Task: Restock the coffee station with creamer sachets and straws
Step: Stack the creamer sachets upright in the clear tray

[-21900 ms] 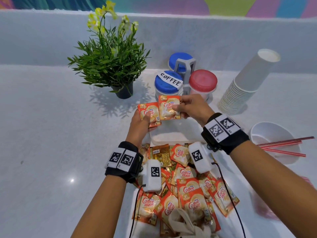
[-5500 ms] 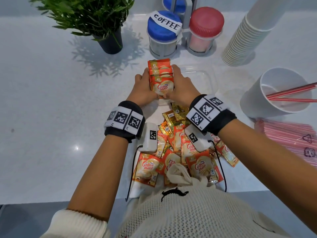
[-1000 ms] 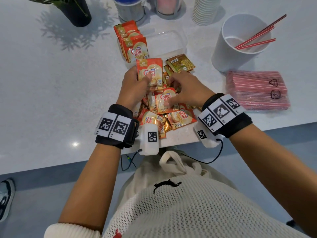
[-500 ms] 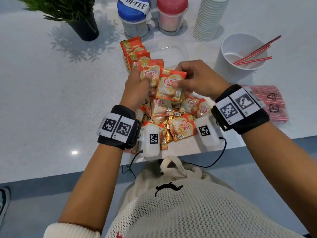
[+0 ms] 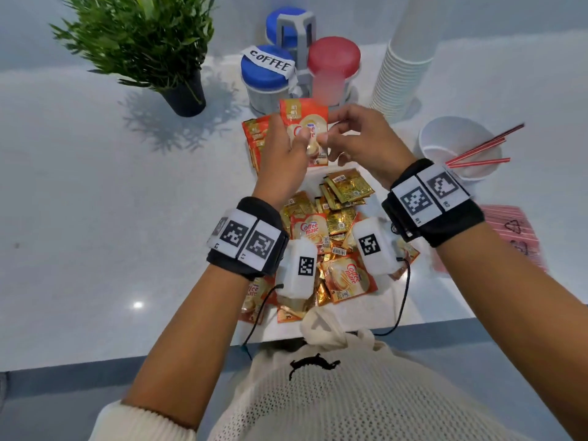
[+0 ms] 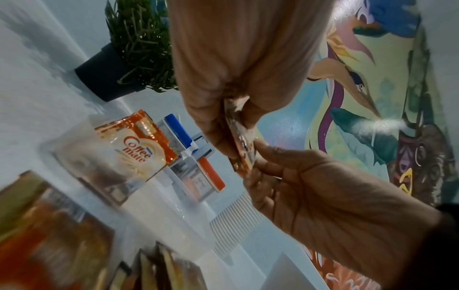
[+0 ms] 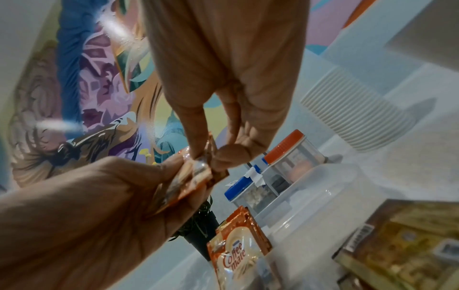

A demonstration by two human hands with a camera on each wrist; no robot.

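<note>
My left hand (image 5: pixel 297 140) grips a small stack of orange creamer sachets (image 5: pixel 304 125) upright above the counter. My right hand (image 5: pixel 329 135) pinches the right edge of the front sachet. In the left wrist view the stack (image 6: pixel 242 149) shows edge-on between my left thumb and fingers. In the right wrist view my right hand (image 7: pixel 209 155) pinches one sachet beside the stack (image 7: pixel 191 180). Behind them, more sachets (image 5: pixel 254 138) stand upright at the left end of a clear tray (image 7: pixel 323 196). Loose sachets (image 5: pixel 334 237) lie piled under my wrists. Red straws (image 5: pixel 477 151) lean in a white cup (image 5: pixel 429 141).
A potted plant (image 5: pixel 143 43) stands at the back left. A blue-lidded jar labelled COFFEE (image 5: pixel 267 74) and a red-lidded jar (image 5: pixel 334 62) sit behind the tray. A stack of paper cups (image 5: pixel 404 68) rises to their right. A pink pack of straws (image 5: pixel 509 237) lies at the right edge.
My right hand has brought its sachet against the ones in my left hand, and both hands have risen slightly over the tray. The head view has tilted up.
</note>
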